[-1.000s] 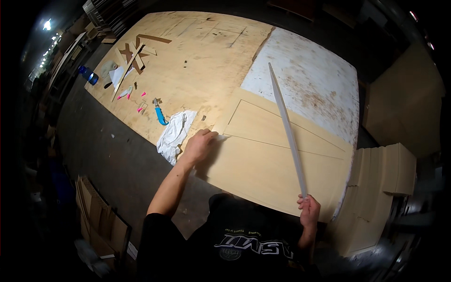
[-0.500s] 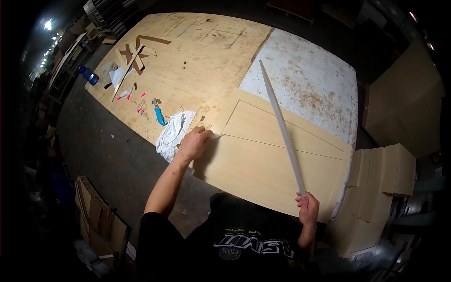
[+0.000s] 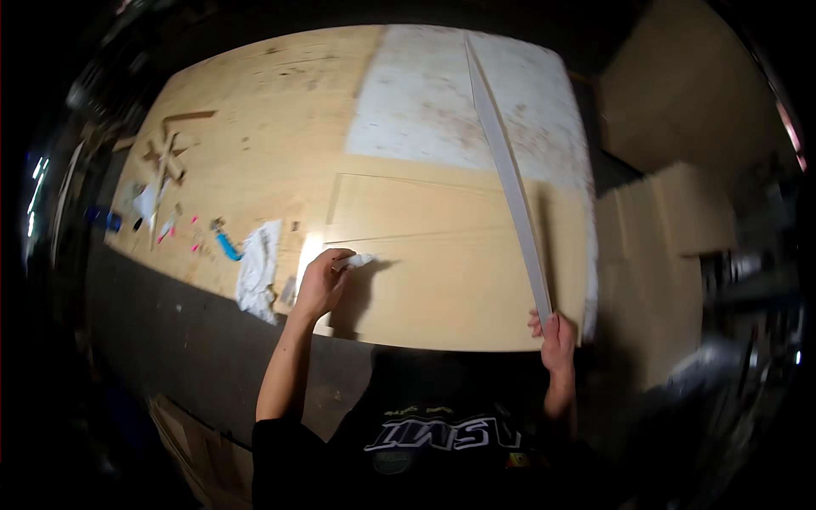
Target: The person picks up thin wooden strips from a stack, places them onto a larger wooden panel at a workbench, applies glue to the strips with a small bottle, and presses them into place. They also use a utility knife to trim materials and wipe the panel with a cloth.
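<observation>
In the head view, the tabletop (image 3: 293,110) sits squarer before you than half a second ago. Your left grip (image 3: 321,285) pinches a small white piece (image 3: 364,260); its tip, earlier at the left end of the lower drawn line, is now just below that line and farther along it, over the pale board (image 3: 433,297). Your right grip (image 3: 558,342) is closed around the near end of the long grey strip (image 3: 515,204), which now crosses nearer the board's right side, a shadow beside it. The blue bottle (image 3: 103,219) stands at the left; you cannot tell its contents.
</observation>
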A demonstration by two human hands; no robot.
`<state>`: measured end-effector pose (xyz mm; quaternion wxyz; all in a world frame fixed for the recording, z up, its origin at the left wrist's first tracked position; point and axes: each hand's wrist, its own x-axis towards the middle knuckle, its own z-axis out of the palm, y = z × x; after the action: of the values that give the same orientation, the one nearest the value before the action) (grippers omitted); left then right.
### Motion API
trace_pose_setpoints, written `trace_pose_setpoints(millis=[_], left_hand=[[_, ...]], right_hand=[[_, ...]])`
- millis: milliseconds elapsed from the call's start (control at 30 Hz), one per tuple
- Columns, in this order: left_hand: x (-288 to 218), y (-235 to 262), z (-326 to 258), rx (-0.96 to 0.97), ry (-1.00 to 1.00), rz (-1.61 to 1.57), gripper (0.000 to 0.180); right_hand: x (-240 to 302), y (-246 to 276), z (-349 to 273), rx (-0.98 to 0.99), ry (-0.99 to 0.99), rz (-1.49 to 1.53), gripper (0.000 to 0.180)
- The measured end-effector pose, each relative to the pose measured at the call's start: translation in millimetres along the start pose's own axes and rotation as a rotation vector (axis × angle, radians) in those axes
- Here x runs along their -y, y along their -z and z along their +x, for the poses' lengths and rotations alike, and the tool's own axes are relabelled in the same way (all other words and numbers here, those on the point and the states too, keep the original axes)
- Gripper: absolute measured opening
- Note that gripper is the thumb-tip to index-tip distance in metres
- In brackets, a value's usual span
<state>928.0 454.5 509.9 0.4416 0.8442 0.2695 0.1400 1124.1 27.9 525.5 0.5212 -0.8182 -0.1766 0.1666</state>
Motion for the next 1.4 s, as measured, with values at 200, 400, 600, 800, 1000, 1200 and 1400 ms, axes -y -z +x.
trace_pose_setpoints(millis=[200, 400, 600, 800, 1000, 1200, 1400], left_hand=[[-88.7, -114.5, 17.6, 0.429, -0.160, -0.081, 0.028], [-160.5, -219.3, 32.1, 0.669, -0.572, -0.038, 0.037], [-189.7, -273.3, 31.3, 0.786, -0.629, 0.083, 0.039], [-193.7, -302.8, 26.1, 0.736, -0.711, 0.139, 0.041], [-188.4, -308.3, 22.9, 0.694, -0.804, 0.162, 0.041], [-193.9, -304.8, 12.8, 0.671, -0.773, 0.052, 0.038], [-197.7, -271.6, 13.7, 0.699, -0.542, -0.020, 0.037]], right_hand=[[-18.0, 55.3, -18.0, -0.173, 0.016, 0.137, 0.045], [-56.4, 106.7, -60.3, -0.396, 0.035, 0.024, 0.038], [-73.5, 127.8, -81.8, -0.442, -0.097, -0.003, 0.034], [-77.7, 139.4, -71.2, -0.429, -0.096, -0.017, 0.031], [-75.1, 147.7, -57.3, -0.380, -0.054, -0.091, 0.032], [-77.0, 145.7, -49.1, -0.324, -0.033, -0.100, 0.035], [-66.7, 140.2, -48.5, -0.321, -0.041, -0.098, 0.037]])
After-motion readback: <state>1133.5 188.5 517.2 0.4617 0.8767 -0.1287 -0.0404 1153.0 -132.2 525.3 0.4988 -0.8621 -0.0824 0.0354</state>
